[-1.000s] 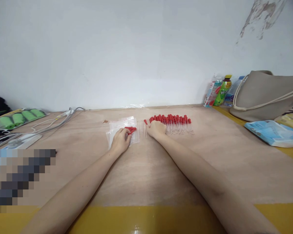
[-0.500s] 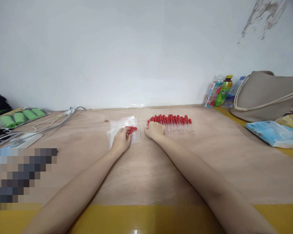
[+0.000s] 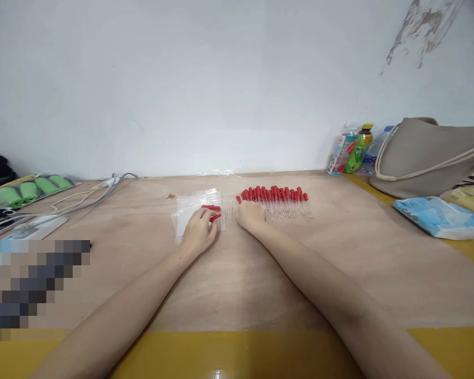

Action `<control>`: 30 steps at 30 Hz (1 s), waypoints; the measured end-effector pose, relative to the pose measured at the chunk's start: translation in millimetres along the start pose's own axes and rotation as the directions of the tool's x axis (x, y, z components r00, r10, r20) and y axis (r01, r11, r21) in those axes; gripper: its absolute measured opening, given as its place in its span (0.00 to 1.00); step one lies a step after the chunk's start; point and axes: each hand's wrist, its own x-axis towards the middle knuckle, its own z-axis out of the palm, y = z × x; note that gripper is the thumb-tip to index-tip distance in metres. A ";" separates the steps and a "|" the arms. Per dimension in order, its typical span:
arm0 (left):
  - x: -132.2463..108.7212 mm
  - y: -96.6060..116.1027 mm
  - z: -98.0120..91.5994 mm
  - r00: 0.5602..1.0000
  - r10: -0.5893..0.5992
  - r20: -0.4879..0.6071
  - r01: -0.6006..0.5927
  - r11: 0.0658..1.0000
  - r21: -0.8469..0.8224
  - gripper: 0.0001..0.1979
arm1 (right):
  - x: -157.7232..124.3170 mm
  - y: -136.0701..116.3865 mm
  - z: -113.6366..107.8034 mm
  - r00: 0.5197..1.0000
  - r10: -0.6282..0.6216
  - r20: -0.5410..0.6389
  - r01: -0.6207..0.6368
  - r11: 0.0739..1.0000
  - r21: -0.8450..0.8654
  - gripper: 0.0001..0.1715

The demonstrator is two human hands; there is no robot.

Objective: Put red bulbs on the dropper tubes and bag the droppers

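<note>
On the left, my left hand (image 3: 198, 229) rests over clear zip bags (image 3: 181, 209), its thumb and fingers closed around a small red rubber bulb (image 3: 215, 216). More red bulb (image 3: 209, 207) shows just beyond those fingers. My right hand (image 3: 251, 215) is closed at the left end of a row of glass droppers (image 3: 284, 202) with red bulbs. A single dropper (image 3: 238, 200) pokes its red end out above the right fingers, which hide its glass part. Thin bare glass tubes (image 3: 229, 209) lie between the two hands.
Drink bottles (image 3: 357, 150), a grey bag (image 3: 430, 152) and a blue tissue pack (image 3: 438, 218) stand or lie to the right. Cables (image 3: 98, 192), a power strip (image 3: 39, 227) and packed green rolls (image 3: 31, 190) occupy the left. A wall rises behind the table.
My right hand has shifted slightly down, so the red bulb above its fingers shows more fully. In my left hand the held bulb has turned and sits lower, apart from the red behind it.
</note>
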 end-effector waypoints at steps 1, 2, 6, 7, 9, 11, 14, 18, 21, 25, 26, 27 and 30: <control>-1.5 6.0 -1.2 0.999 0.029 0.019 -0.029 1.000 -0.011 0.07 | -2.6 0.7 -0.8 1.000 -0.012 0.003 0.012 1.000 -0.006 0.14; -3.2 11.9 -2.2 0.998 0.051 0.044 -0.050 0.998 -0.024 0.06 | -6.2 2.1 -1.7 1.000 -0.024 0.006 0.024 1.000 -0.010 0.14; -10.4 31.0 -3.4 0.979 0.096 0.179 -0.081 0.992 -0.093 0.05 | -31.2 20.5 -5.4 0.993 -0.114 -0.015 0.113 0.992 -0.051 0.16; -11.8 34.3 -3.0 0.973 0.102 0.205 -0.080 0.990 -0.114 0.05 | -39.4 29.1 -6.4 0.990 -0.139 -0.020 0.137 0.988 -0.070 0.16; -13.5 39.6 -1.8 0.964 0.112 0.243 -0.076 0.985 -0.154 0.06 | -55.7 50.0 -8.6 0.982 -0.186 -0.034 0.183 0.980 -0.078 0.16; -13.9 44.0 -0.2 0.957 0.125 0.263 -0.076 0.979 -0.189 0.07 | -69.3 72.8 -11.6 0.973 -0.222 -0.058 0.219 0.974 -0.057 0.15; -12.1 49.5 1.9 0.949 0.160 0.273 -0.094 0.966 -0.240 0.10 | -79.6 100.1 -16.0 0.947 -0.298 -0.119 0.305 0.951 0.042 0.10; -8.3 51.3 5.0 0.949 0.137 0.283 -0.058 0.961 -0.272 0.09 | -75.4 110.0 -14.7 0.926 -0.320 -0.202 0.361 0.905 0.223 0.09; -6.5 47.5 7.9 0.959 0.061 0.278 0.020 0.960 -0.279 0.08 | -69.0 105.2 -8.8 0.947 -0.284 -0.153 0.319 0.895 0.312 0.10; -6.6 43.6 9.2 0.969 0.051 0.240 0.024 0.953 -0.301 0.07 | -67.5 101.0 -3.8 0.954 -0.260 -0.146 0.295 0.896 0.332 0.07; -6.9 43.8 8.7 0.972 0.061 0.227 0.012 0.951 -0.308 0.07 | -68.6 100.6 -3.8 0.951 -0.263 -0.161 0.303 0.891 0.338 0.07; -7.2 44.6 7.8 0.974 0.069 0.218 0.003 0.949 -0.316 0.07 | -70.1 100.1 -4.3 0.947 -0.268 -0.176 0.315 0.882 0.351 0.06; -7.9 49.5 4.2 0.972 0.064 0.228 0.021 0.936 -0.351 0.08 | -76.3 96.3 -7.3 0.933 -0.297 -0.201 0.356 0.841 0.407 0.08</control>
